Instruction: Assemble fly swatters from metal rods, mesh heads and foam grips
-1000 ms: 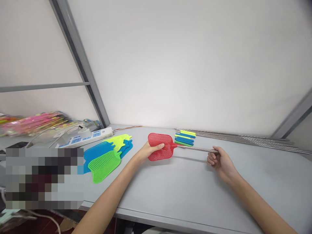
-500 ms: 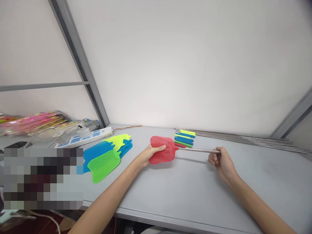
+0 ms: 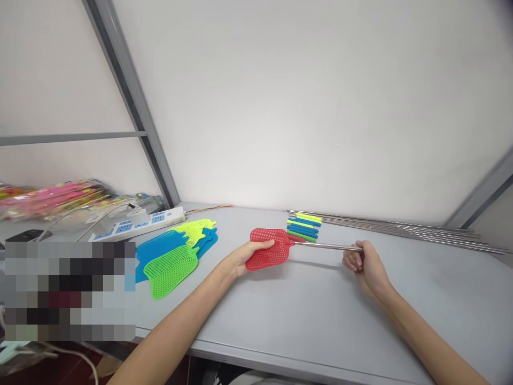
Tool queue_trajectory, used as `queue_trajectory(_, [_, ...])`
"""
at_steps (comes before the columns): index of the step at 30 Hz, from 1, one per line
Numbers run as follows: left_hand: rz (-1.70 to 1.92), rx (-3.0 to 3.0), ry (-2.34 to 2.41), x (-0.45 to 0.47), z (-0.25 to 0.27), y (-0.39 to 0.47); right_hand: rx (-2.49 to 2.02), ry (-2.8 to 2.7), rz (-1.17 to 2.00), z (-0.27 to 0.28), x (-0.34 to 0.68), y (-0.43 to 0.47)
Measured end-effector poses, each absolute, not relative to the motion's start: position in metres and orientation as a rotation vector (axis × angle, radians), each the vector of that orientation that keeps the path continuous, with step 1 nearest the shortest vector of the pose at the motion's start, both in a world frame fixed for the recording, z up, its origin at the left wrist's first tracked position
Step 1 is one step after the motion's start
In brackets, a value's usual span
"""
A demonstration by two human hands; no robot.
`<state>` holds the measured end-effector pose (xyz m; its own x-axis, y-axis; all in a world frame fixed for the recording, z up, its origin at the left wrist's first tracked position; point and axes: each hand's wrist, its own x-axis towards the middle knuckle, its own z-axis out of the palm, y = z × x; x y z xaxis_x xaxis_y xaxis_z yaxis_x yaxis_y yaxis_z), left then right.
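Note:
My left hand (image 3: 245,256) is closed on a red perforated fly swatter head (image 3: 271,258), thumb lying across its top face. A thin metal rod (image 3: 328,246) runs level from the neck of this head to my right hand (image 3: 364,263), whose thumb and curled fingers pinch its far end. Rod and neck meet, though how deep the rod sits inside cannot be seen. Both are held above the grey table. Behind them lie several blue, green and yellow handle sleeves (image 3: 303,231), with a red one partly hidden by the swatter's neck.
Left on the table (image 3: 320,321), green (image 3: 172,271), blue (image 3: 158,246) and yellow swatter heads (image 3: 196,231) overlap in a pile. A power strip (image 3: 140,224) with cables stands beyond them. Several long metal rods (image 3: 404,231) lie along the wall at back right.
The red swatter head has tilted slightly and shifted a little to the right at its upper edge. Both hands keep their grips, nearly in the same places.

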<state>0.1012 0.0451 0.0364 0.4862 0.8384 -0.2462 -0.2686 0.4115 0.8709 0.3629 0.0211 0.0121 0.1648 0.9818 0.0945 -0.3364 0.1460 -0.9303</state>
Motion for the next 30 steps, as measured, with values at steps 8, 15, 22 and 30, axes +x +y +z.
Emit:
queue_trajectory(8, [0.702, 0.884, 0.807, 0.1012, 0.0299, 0.0456, -0.912, -0.945, 1.115, 0.0129, 0.3654, 0.022])
queue_trajectory(15, [0.704, 0.834, 0.833, 0.1032, 0.0302, 0.0445, -0.903, -0.94, 1.091, 0.0123, 0.3615, 0.0212])
queue_trajectory(22, [0.716, 0.831, 0.842, 0.1045, 0.0315, 0.0421, -0.841, -0.911, 1.07, 0.012, 0.3567, 0.0176])
queue_trajectory(30, [0.731, 0.842, 0.838, 0.1056, 0.0287, 0.0408, -0.814, -0.887, 1.078, 0.0106, 0.3564, 0.019])
